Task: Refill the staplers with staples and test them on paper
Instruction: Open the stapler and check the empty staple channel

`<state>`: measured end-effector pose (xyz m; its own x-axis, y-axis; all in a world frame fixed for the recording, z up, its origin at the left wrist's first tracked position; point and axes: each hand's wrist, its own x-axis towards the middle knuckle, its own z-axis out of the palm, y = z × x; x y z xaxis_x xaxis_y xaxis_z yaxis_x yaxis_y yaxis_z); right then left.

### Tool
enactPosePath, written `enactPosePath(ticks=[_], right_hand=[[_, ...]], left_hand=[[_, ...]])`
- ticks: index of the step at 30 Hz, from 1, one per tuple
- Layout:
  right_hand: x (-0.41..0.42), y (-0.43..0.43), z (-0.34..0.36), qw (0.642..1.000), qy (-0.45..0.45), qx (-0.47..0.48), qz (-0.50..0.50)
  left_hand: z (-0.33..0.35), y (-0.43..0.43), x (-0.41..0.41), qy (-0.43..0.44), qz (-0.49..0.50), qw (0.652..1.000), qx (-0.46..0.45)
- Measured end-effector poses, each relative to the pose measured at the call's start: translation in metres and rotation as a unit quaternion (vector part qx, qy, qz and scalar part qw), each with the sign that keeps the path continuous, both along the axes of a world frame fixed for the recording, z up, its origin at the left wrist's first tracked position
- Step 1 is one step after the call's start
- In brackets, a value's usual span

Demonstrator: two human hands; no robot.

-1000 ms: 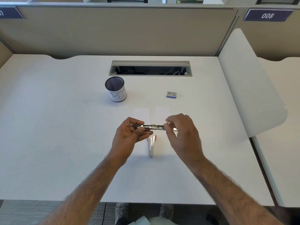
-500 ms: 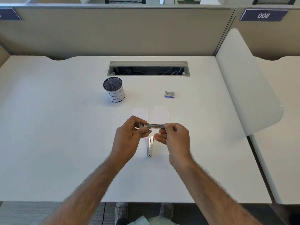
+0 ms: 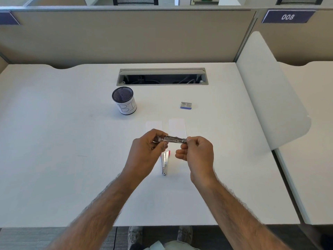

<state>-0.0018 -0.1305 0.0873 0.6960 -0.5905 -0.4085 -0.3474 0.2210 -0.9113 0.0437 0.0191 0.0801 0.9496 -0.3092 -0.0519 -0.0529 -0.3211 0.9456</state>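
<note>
A small metal stapler [image 3: 173,139] is held level above the desk between both hands. My left hand [image 3: 146,152] grips its left end, and my right hand [image 3: 197,150] pinches its right end with thumb and forefinger. A second stapler [image 3: 165,162], silver with pink trim, lies on the desk just below the hands. Two white paper slips [image 3: 177,125] lie side by side just beyond the hands. A small staple box [image 3: 186,105], silver and blue, sits farther back on the right.
A black mesh pen cup [image 3: 124,101] with a white label stands back left. An open cable tray [image 3: 162,76] is set into the desk at the rear. A white divider panel [image 3: 266,94] rises at the right edge. Beige partition walls close the back.
My right hand has shifted from covering the stapler's right end to pinching its tip, with the other fingers curled below. The left hand keeps its grip.
</note>
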Motion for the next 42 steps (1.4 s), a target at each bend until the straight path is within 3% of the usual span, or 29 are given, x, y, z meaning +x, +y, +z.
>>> enactPosePath(ticks=[4, 8, 12, 16, 22, 24, 26, 30, 34, 38, 42], right_hand=[[-0.002, -0.002, -0.002, 0.999, -0.009, -0.048, 0.005], [-0.003, -0.001, -0.005, 0.999, -0.029, -0.023, 0.0], [0.0, 0.001, -0.003, 0.981, -0.11, 0.157, -0.029], [0.004, -0.001, 0.006, 0.916, -0.223, 0.33, -0.038], [0.01, -0.003, 0.007, 0.871, -0.243, 0.425, -0.033], [0.01, -0.003, 0.005, 0.877, -0.233, 0.418, -0.035], [0.009, -0.005, 0.001, 0.903, -0.203, 0.376, -0.043], [0.003, -0.017, -0.013, 0.977, -0.118, 0.172, -0.039], [-0.005, -0.033, -0.03, 0.999, -0.051, 0.012, -0.009], [-0.007, -0.042, -0.054, 0.998, 0.026, -0.048, -0.018], [-0.008, -0.048, -0.076, 0.991, 0.077, -0.111, -0.017]], left_hand=[[0.004, -0.005, -0.002, -0.012, 0.004, 1.0, -0.011], [0.006, -0.01, -0.003, -0.057, 0.027, 0.998, -0.006], [0.009, -0.012, -0.007, -0.167, 0.028, 0.986, -0.006], [0.002, -0.011, -0.015, -0.294, -0.018, 0.956, 0.009], [-0.001, -0.008, -0.012, -0.44, -0.048, 0.889, 0.116], [0.001, -0.01, -0.012, -0.425, -0.045, 0.898, 0.105], [0.002, -0.013, -0.013, -0.359, -0.018, 0.932, 0.044], [-0.006, -0.023, -0.013, -0.147, 0.058, 0.987, -0.036], [-0.031, -0.028, -0.007, 0.078, 0.066, 0.989, -0.11], [-0.058, -0.036, -0.011, 0.106, 0.04, 0.993, -0.031], [-0.082, -0.047, -0.017, 0.012, -0.036, 0.986, 0.163]])
